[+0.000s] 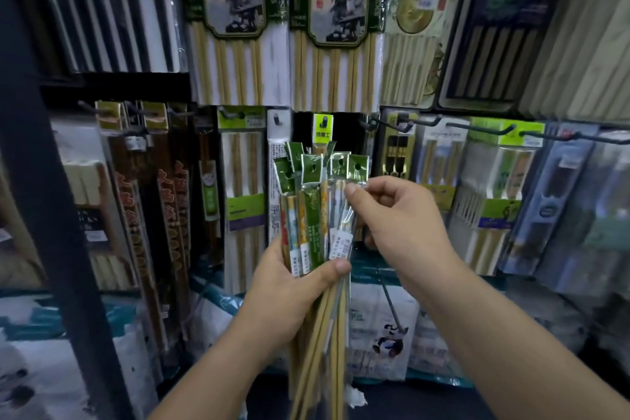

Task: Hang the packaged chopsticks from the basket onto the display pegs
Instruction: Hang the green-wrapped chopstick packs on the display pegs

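My left hand (289, 286) grips a bundle of several slim chopstick packs (313, 215) with green header cards, held upright in front of the display. My right hand (392, 215) pinches the upper part of the rightmost pack (354, 177) between thumb and fingers. The packs' green tops fan out just below a small green-tagged hanging pack (323, 128). Dark metal display pegs (491, 128) stick out to the right at about the level of the bundle's tops. No basket is in view.
Hanging chopstick packs fill the wall: large bamboo sets (235, 27) above, brown and red packs (153, 198) at left, green-labelled sets (501, 187) at right. A dark vertical shelf post (44, 181) stands at left. Boxed goods (381, 327) lie below.
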The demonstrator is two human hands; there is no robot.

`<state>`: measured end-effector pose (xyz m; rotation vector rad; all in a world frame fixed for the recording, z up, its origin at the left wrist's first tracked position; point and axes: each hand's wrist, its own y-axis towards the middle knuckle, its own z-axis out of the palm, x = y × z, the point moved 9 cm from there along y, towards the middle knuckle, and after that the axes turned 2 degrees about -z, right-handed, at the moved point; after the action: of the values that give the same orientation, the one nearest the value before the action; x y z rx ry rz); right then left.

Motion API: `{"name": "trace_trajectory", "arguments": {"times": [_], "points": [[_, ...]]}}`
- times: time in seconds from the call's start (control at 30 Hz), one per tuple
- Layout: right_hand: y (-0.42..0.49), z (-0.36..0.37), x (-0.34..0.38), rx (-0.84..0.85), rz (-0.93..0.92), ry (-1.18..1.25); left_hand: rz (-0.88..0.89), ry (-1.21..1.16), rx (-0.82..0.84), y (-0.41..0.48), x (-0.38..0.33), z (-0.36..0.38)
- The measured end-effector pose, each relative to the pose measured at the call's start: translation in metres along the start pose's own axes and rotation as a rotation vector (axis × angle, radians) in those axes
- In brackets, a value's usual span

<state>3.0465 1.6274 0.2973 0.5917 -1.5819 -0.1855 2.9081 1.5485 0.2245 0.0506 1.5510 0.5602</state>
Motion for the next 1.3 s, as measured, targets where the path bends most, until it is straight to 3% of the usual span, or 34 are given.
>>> {"name": "trace_trajectory", "arguments": {"times": [0.27, 0.6, 0.8, 0.97, 1.3], "points": [[0.013, 0.007, 0.0, 0.096, 0.02, 0.174, -0.057, -0.115, -0.045, 0.007, 0.005, -0.003], [0.012, 0.005, 0.001, 0.17, 0.051, 0.181, -0.131, -0.244, -0.078, 0.011, 0.019, 0.006], [0.01, -0.004, 0.001, 0.151, 0.016, 0.08, -0.108, -0.155, -0.11, 0.015, 0.023, 0.004], [0.026, -0.023, 0.018, -0.005, -0.018, 0.08, -0.105, -0.006, -0.205, 0.017, 0.023, -0.005], [0.051, -0.018, 0.03, -0.086, -0.066, -0.032, -0.127, 0.003, -0.24, 0.014, 0.018, -0.01]]}}
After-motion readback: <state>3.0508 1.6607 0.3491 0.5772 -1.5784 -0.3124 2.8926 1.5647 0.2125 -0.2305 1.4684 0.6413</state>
